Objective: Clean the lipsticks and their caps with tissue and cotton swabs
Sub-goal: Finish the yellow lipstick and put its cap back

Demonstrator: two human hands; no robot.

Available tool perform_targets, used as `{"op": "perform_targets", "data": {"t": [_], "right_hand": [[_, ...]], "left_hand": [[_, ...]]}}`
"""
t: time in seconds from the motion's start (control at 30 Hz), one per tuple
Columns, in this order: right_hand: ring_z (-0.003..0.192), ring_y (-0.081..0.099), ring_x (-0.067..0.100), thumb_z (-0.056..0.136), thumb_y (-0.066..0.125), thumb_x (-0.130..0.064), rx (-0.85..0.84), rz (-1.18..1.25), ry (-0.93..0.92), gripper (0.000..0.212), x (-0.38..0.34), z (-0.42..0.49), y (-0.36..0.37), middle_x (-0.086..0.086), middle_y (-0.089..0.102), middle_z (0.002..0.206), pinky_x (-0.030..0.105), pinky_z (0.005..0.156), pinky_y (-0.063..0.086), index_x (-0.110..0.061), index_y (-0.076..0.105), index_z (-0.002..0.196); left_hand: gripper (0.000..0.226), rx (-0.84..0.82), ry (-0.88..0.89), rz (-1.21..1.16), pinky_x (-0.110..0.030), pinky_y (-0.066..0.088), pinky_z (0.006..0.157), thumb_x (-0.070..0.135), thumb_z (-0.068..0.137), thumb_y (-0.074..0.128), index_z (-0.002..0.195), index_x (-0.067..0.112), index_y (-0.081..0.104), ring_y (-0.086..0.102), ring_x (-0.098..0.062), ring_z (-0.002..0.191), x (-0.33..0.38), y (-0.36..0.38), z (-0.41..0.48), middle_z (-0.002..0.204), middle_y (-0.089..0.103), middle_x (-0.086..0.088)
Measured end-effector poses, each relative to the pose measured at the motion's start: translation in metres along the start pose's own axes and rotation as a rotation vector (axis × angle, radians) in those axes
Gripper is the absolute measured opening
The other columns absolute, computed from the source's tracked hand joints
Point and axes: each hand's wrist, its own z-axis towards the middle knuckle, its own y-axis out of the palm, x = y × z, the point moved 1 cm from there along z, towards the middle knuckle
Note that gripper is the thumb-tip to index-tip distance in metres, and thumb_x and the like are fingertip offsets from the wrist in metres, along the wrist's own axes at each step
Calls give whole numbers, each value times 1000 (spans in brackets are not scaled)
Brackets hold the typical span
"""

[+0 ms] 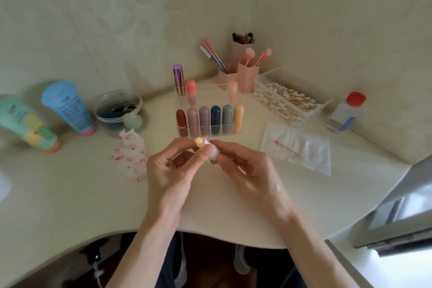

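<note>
At the frame's centre you hold the lipstick [212, 151], its long axis tilted, yellow tip up-left. Your left hand [170, 170] pinches it near the tip and your right hand [243, 170] pinches the pale base (the tissue [311, 159] lies nearer your right).

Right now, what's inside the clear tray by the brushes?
Cotton swabs fill the tray; the pile covers its floor, so anything beneath can't be seen.
</note>
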Motion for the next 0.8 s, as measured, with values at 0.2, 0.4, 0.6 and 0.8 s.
{"op": "perform_targets", "data": {"t": [0.2, 0.4, 0.6, 0.8], "right_hand": [[82, 70, 19, 93, 79, -6, 79, -23, 3, 21, 1, 0, 1, -4, 78, 96, 34, 82, 58, -12, 78, 113], [77, 66, 26, 85, 86, -4, 111, -28, -36, 34, 2, -2, -1, 0, 74, 99, 44, 80, 58, -16, 76, 116], [78, 65, 25, 83, 87, -4, 130, -75, -82, 30, 4, -2, -1, -1, 71, 100, 47, 75, 56, -18, 78, 109], [79, 67, 23, 84, 87, -8, 154, -112, -78, 27, 3, -1, -2, -6, 73, 101, 39, 73, 57, -18, 78, 107]], "left_hand": [[26, 30, -17, -11, -14, 52, 75, 28, 69, 88, 86, 11, 79, 71, -10, 79, 2, 2, -2, 83, 78, -3], [26, 38, -36, -1, -14, 52, 75, 31, 70, 88, 76, 11, 72, 71, -15, 80, 2, 6, -2, 83, 74, -18], [41, 28, -21, 1, -14, 51, 70, 31, 68, 89, 76, 2, 62, 67, -16, 75, 0, 10, -3, 79, 72, -18], [37, 13, -8, 78, -27, 50, 74, 35, 68, 89, 82, 8, 69, 65, -17, 74, 4, 11, -5, 87, 69, -25]]}}
